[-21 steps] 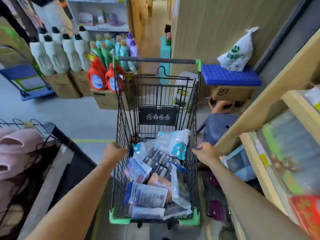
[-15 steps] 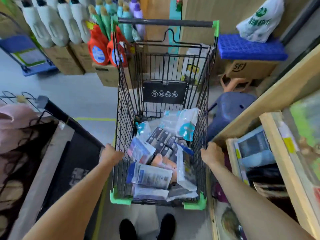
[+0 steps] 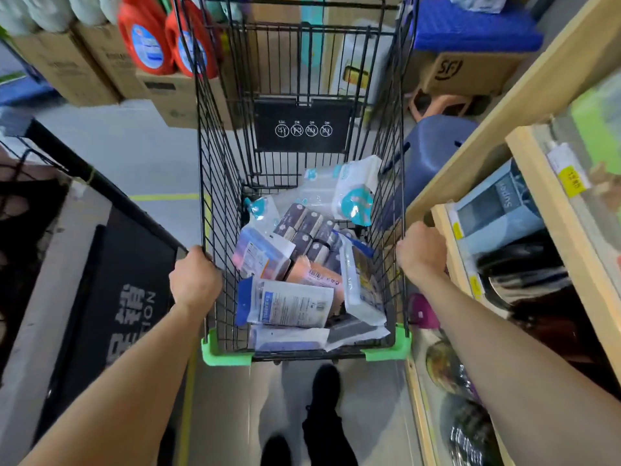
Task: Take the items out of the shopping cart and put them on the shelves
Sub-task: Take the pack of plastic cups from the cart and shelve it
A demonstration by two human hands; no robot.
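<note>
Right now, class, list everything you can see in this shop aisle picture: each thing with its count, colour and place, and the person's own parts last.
Black wire shopping cart with green corner bumpers: one, centre.
Packaged goods in plastic wrap: a pile, count unclear, white, blue, orange and dark, in the cart.
Red detergent bottles: two, on brown cardboard boxes, upper left.
Blue plastic stool: one, right of the cart.
Pale wooden shelves: right side, holding boxed goods.
Blue plastic crate: one, upper right, on a cardboard box.
Black shoes: two, below the cart.
Left hand: grip on the cart's left rim.
Right hand: grip at the cart's right rim.
</note>
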